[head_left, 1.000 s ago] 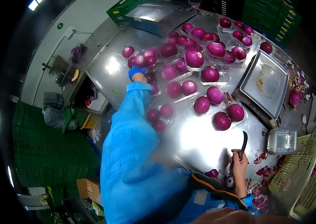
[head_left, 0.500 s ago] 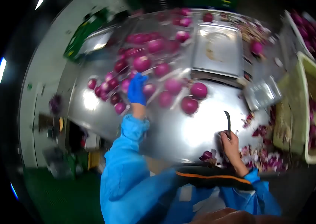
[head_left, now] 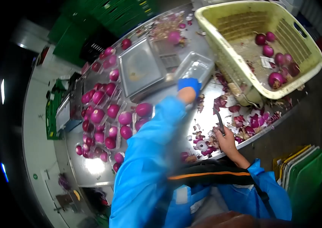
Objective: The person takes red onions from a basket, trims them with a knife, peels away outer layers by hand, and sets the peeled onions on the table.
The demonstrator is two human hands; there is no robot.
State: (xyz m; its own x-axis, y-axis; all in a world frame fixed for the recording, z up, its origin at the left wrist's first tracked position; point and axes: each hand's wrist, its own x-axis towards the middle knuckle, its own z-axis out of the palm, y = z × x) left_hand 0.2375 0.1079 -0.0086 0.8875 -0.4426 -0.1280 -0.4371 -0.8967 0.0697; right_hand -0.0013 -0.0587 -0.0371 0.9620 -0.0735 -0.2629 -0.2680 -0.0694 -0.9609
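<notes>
The left hand, gloved in blue, is at the near end of the clear containers, beside the scale; whether its fingers are apart or together cannot be told. The right hand, bare, is closed round the handle of the curved knife, above peelings along the desk's near edge. Purple onions, many in clear trays, cover much of the desk's left part; others lie in the yellow basket at its right end.
</notes>
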